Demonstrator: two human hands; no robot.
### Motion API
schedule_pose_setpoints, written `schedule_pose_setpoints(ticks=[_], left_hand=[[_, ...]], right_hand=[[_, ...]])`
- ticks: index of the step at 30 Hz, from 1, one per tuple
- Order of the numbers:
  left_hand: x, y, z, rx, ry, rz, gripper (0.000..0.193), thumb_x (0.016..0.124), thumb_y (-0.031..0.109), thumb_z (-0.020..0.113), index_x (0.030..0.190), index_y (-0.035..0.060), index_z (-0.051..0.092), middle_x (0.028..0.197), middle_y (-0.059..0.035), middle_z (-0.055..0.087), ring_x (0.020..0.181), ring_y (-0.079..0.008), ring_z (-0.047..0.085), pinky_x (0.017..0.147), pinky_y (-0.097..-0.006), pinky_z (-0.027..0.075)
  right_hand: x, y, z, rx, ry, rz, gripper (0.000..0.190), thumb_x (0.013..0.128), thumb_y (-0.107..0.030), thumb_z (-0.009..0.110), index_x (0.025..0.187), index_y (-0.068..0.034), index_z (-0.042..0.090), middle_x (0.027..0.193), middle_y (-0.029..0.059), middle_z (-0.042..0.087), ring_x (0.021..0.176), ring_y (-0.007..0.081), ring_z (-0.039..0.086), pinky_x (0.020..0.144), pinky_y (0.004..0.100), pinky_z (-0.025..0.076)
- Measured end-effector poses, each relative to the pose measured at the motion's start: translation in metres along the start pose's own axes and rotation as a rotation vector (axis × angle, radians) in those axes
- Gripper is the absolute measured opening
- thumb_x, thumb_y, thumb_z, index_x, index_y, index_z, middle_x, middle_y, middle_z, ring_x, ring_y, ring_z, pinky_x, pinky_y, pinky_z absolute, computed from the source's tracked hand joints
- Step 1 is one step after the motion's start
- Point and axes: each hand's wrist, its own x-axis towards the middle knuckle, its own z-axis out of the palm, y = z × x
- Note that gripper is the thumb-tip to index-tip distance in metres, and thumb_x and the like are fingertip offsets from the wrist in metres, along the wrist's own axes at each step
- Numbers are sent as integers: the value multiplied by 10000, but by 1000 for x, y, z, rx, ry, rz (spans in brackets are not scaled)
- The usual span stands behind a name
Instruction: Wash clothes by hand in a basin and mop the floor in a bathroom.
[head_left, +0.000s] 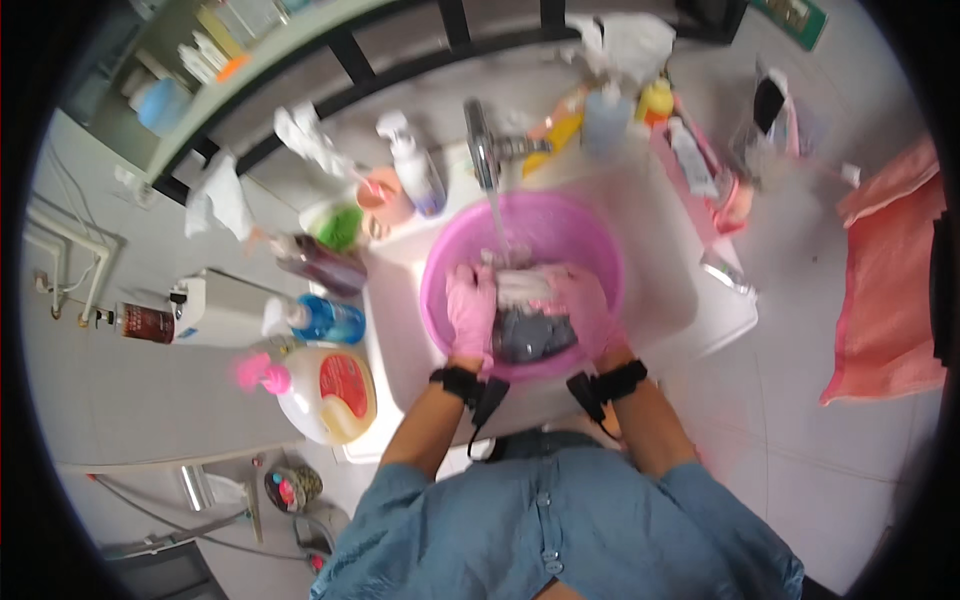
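A pink plastic basin (600, 225) stands in the white sink (667, 289). From the chrome faucet (480, 142) a stream of water (496, 225) runs into it. Inside the basin lies a wet cloth (525, 289), white towards the faucet. Nearer to me is a dark grey area (529, 337); whether it is cloth or water I cannot tell. My left hand (472, 304), in a pink rubber glove, grips the white cloth's left end. The matching gloved right hand (581, 300) grips its right end. Blur hides the fingertips.
Along the sink's left rim stand a large pump jug (330, 394), a blue bottle (330, 321) and a dark bottle (322, 262). Behind are a white pump bottle (416, 169) and an orange cup (386, 199). A pink tray with a tube (691, 157) rests at right; a salmon-coloured cloth (889, 292) hangs farther right.
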Motion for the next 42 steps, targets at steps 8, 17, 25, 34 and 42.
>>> schedule_pose_setpoints(ticks=[8,17,25,34,42], left_hand=[[-61,4,-16,-46,-619,190,564,787,212,650,1295,77,447,1103,-239,578,1056,-387,553,907,-414,443],[-13,92,-81,-227,-322,194,316,910,301,501,1103,68,595,950,-232,614,904,-385,587,751,-413,474],[16,113,-115,-703,-112,308,227,939,115,509,1108,-17,582,992,-49,642,906,-122,568,836,-254,439],[-8,13,-71,-660,-101,-231,320,930,170,517,1157,-53,548,983,-111,662,884,-177,607,793,-284,473],[-24,-15,-42,-216,-383,-47,688,770,114,687,1368,-5,367,1316,-194,489,1242,-315,453,1034,-348,349]], right_hand=[[-3,27,11,-427,-163,-426,188,842,-45,583,1014,4,642,894,17,633,811,97,580,724,242,483],[-20,-4,41,9,-330,-419,450,799,-4,602,1238,-39,513,1110,23,591,897,93,559,794,221,454],[34,5,14,-349,-173,-429,290,795,-32,602,1083,-3,615,925,62,651,858,141,597,788,281,470],[27,21,-22,-874,59,-481,219,760,-137,629,920,12,648,769,67,631,706,132,579,660,276,464],[11,-46,24,-656,-166,-543,238,744,-171,614,915,-6,634,800,140,613,725,252,586,702,332,469]])
